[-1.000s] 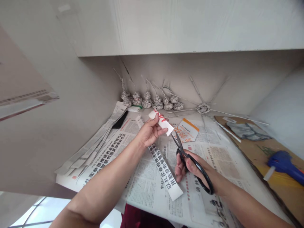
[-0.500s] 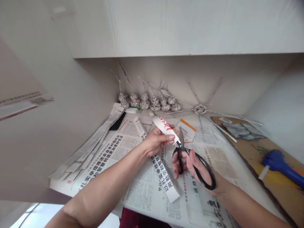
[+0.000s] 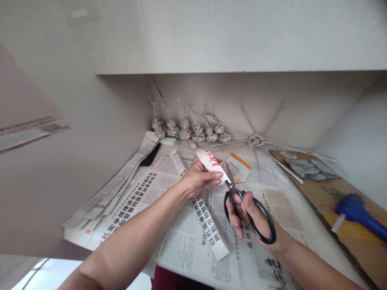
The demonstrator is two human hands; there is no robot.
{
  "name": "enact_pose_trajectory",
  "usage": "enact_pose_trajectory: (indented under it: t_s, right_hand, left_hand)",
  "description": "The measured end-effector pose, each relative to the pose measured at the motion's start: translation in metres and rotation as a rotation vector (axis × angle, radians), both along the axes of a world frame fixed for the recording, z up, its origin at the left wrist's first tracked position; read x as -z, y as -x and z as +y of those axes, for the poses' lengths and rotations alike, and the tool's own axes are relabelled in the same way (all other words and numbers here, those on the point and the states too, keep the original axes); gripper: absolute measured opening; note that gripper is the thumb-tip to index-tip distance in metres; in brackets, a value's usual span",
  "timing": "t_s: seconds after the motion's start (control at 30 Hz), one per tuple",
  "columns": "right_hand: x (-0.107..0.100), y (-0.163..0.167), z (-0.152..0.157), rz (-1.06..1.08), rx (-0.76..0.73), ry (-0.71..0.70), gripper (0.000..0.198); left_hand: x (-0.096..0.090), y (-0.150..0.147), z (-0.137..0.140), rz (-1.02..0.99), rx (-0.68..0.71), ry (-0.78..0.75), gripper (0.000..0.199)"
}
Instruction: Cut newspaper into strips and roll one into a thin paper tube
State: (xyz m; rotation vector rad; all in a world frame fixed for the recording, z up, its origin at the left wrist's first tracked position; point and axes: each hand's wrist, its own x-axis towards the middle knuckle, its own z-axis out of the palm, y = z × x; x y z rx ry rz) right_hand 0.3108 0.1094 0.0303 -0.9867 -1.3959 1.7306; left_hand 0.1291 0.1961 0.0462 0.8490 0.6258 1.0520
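Holding one strip [image 3: 209, 159], one pair of scissors [image 3: 232, 188]

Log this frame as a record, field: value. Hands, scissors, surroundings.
left hand: holding white paper strip with red characters
right hand: holding black-handled scissors
blades: open, at the strip's near end
below hands: newspaper strip on spread newspaper
left side: overlapping newspaper strips, beside flat black object
back: row of coiled-paper gourd shapes; to their right, spoked paper piece
right side: blue glue gun on cardboard
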Motion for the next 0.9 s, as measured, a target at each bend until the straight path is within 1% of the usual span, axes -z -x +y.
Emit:
enact_pose_trajectory:
  t_s: [0.1,0.23,0.3,0.4,0.47,0.53,0.57,0.67,0.73,0.9]
  right_hand:
    - [-0.002,0.001,-0.001,-0.069,0.044,0.002,0.066]
    - [-0.005,0.004,-0.002,-0.151,0.09,0.041,0.062]
    - [-0.007,0.005,-0.002,-0.174,0.093,0.048,0.062]
    - [-0.011,0.004,-0.001,-0.207,0.096,0.054,0.063]
    - [-0.012,0.003,0.0,-0.218,0.084,0.061,0.064]
    - [-0.013,0.002,0.0,-0.224,0.063,0.068,0.064]
    - [-0.013,0.002,0.0,-0.227,0.054,0.067,0.063]
    - [-0.013,0.001,0.0,-0.238,0.04,0.064,0.062]
    - [-0.012,0.0,0.0,-0.247,0.033,0.063,0.062]
    - [-0.008,-0.001,0.002,-0.258,-0.001,0.036,0.061]
  left_hand:
    - [0.001,0.001,0.001,-0.012,0.004,-0.006,0.051]
    - [0.002,0.004,0.002,-0.035,0.006,-0.025,0.053]
    - [0.002,0.006,0.003,-0.065,0.007,-0.024,0.047]
    - [-0.001,0.011,0.008,-0.088,0.037,0.019,0.037]
    - [-0.004,0.016,0.013,-0.102,0.041,0.07,0.039]
    - [-0.007,0.022,0.019,-0.151,-0.007,0.138,0.038]
    - [-0.008,0.024,0.022,-0.18,-0.042,0.173,0.034]
    - [-0.009,0.03,0.029,-0.234,-0.138,0.239,0.017]
    - [-0.009,0.032,0.03,-0.23,-0.15,0.227,0.013]
    - [-0.01,0.031,0.027,-0.182,-0.115,0.161,0.017]
